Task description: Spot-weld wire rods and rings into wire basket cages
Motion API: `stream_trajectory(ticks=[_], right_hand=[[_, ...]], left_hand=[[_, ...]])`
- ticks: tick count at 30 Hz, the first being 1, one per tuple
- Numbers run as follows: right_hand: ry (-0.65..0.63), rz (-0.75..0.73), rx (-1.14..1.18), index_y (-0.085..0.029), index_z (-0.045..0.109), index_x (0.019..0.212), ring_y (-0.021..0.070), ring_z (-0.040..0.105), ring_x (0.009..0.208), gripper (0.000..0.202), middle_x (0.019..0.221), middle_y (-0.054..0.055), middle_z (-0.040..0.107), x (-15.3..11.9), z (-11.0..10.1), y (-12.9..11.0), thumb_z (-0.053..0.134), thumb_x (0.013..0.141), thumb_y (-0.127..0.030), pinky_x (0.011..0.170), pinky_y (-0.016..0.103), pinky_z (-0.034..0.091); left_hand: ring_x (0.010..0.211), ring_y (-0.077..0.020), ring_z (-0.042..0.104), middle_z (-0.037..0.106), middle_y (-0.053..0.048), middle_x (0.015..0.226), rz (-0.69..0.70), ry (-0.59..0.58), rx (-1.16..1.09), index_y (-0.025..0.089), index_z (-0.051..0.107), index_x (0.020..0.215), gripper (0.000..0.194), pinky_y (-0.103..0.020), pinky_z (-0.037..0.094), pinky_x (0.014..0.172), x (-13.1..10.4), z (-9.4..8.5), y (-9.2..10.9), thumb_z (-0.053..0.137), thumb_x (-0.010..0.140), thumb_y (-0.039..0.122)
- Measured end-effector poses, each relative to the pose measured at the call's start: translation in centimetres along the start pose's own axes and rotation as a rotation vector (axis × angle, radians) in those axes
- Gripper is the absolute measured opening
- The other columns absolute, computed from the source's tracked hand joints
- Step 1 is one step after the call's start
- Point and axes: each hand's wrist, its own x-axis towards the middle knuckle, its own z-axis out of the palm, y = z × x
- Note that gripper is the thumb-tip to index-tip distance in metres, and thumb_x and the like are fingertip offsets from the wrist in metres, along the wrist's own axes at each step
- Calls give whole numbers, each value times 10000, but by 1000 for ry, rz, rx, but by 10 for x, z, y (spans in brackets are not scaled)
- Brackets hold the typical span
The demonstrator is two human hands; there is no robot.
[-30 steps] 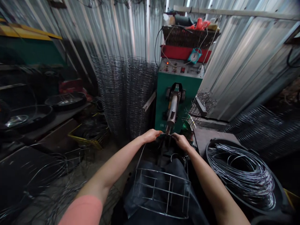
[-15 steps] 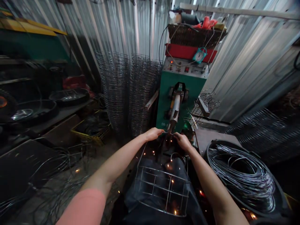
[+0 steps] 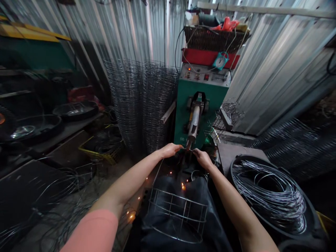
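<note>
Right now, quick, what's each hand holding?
Left hand: closed, pinching thin wire.
Right hand: closed, pinching thin wire too.

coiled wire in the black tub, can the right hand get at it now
Probably yes, once free: the right hand seems to pinch thin wire at the machine, but nothing covers the coiled wire in the open tub.

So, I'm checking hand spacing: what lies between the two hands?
In the head view, a thin wire and the metal arm's lower tip lie between the left hand and the right hand.
</note>
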Motion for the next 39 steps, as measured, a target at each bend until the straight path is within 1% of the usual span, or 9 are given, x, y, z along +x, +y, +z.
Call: stream_trajectory(ticks=[5, 9, 17, 20, 23, 27, 31, 34, 39], right_hand=[[18, 5, 18, -224, 596, 864, 190, 584, 670, 206, 744, 44, 648, -2, 2, -1, 408, 860, -310, 570, 236, 344], [39, 24, 65, -227, 609, 857, 185, 568, 660, 198, 732, 35, 642, 0, 4, 0, 430, 840, -311, 575, 243, 342], [47, 213, 558, -188, 609, 706, 141, 495, 611, 323, 623, -10, 555, -27, -5, 8, 532, 745, -499, 558, 232, 348], [26, 356, 819, -184, 615, 752, 128, 473, 577, 397, 616, -17, 542, -55, -5, 13, 556, 708, -574, 530, 230, 347], [48, 485, 1055, -188, 620, 788, 118, 459, 535, 426, 604, -19, 540, -77, 2, 15, 606, 664, -595, 488, 225, 339], [112, 557, 1186, -184, 614, 735, 109, 434, 491, 425, 560, -22, 508, -84, 12, 11, 665, 609, -587, 440, 220, 305], [118, 534, 1248, -184, 592, 704, 106, 413, 471, 405, 539, -27, 486, -82, 15, 8, 677, 610, -568, 424, 225, 285], [122, 507, 1266, -185, 578, 698, 98, 392, 454, 397, 521, -40, 462, -82, 16, 7, 679, 615, -560, 421, 225, 279], [140, 522, 1254, -194, 551, 689, 97, 389, 437, 387, 518, -48, 458, -83, 15, 6, 686, 607, -547, 405, 225, 258]], left_hand=[[670, -140, 561, 648, -10, 729, -10, 22, 3, 187, 599, 1140, 432, -211, 377, 647, 0, -1, 0, 492, 727, 114], [715, -148, 580, 667, -16, 791, -17, 16, -19, 195, 597, 1139, 413, -214, 387, 678, 0, -1, -1, 493, 743, 138], [901, -196, 605, 685, -60, 959, -80, 12, -18, 199, 591, 1148, 365, -247, 402, 781, -3, -6, 11, 468, 807, 240], [1010, -232, 570, 640, -85, 1097, -151, 105, -22, 208, 527, 1226, 447, -291, 389, 848, -24, -16, 15, 490, 806, 358], [995, -230, 572, 598, -110, 1151, -274, 286, -222, 190, 468, 1254, 549, -309, 423, 817, -73, -17, 13, 467, 795, 490], [590, -154, 584, 628, -76, 828, -650, 325, -720, 146, 511, 1073, 574, -234, 418, 444, -167, 18, 13, 450, 745, 613], [407, -131, 526, 586, -34, 587, -925, 35, -1215, 137, 522, 887, 568, -189, 325, 310, -240, 72, 27, 463, 705, 672], [458, -142, 579, 637, -60, 678, -938, 114, -1611, 139, 492, 971, 526, -189, 378, 325, -257, 100, 38, 481, 744, 614], [662, -215, 664, 670, -144, 807, -960, 259, -2014, 93, 512, 984, 404, -270, 521, 512, -246, 121, 49, 536, 789, 446]])
